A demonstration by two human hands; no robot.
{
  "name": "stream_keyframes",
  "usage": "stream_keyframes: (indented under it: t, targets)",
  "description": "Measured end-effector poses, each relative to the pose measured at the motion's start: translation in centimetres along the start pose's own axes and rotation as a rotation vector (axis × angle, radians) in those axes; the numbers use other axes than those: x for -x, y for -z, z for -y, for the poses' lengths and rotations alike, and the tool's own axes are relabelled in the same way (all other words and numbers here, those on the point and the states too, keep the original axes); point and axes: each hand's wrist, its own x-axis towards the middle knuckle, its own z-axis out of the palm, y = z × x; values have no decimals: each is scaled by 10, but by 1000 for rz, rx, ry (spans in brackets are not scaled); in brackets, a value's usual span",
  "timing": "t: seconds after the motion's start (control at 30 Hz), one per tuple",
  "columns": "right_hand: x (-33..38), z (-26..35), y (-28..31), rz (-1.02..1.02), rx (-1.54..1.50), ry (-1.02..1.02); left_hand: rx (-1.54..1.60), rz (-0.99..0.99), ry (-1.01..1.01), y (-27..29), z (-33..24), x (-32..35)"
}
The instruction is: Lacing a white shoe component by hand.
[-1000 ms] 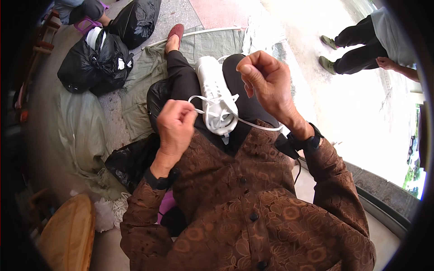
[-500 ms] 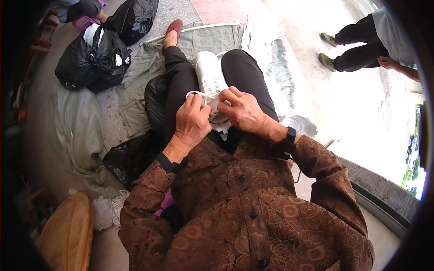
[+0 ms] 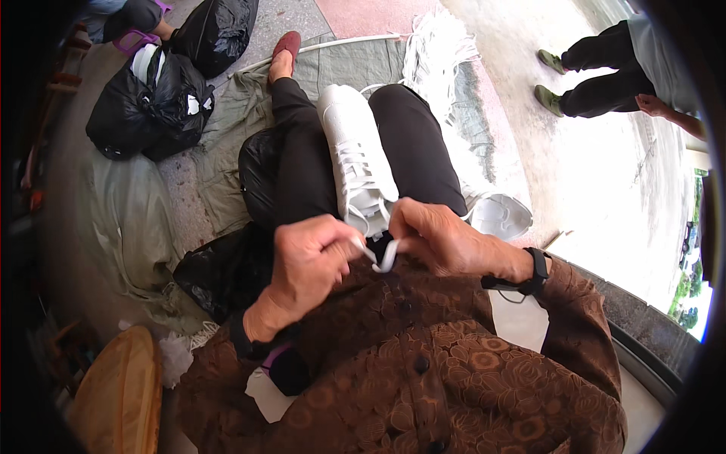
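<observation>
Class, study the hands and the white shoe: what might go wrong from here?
First, the white lace is pinched in the fingers of the left hand and right hand, so an end might slip free. Second, the white shoe rests between the legs, so a hard pull could shift it.

Makeshift workspace: groundsheet (image 3: 227, 174), black bags (image 3: 144, 113)

The left hand (image 3: 308, 261) and right hand (image 3: 448, 240) pinch a white lace (image 3: 388, 261) near a white shoe (image 3: 349, 129).
</observation>
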Motion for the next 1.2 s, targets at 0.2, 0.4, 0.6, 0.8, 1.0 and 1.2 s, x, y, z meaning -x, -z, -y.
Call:
stream_keyframes:
  t: [0.2,0.4,0.6,0.8,1.0,1.2]
  targets:
    - [-19,15,9,-62,-26,146,-120,-245,-433,25,-20,-22]
    - [-41,43,11,-218,-288,4,-364,-307,-601,25,-33,-31]
    - [-54,48,4,-424,-42,213,-43,-292,-374,16,-36,-28]
    - [-58,64,1,-399,-221,50,238,-227,-265,19,-29,-26]
    - [-72,68,16,-35,-348,-127,566,-36,-97,31,-9,-30]
    - [-89,56,19,-280,-80,-15,761,-156,97,16,-14,-34]
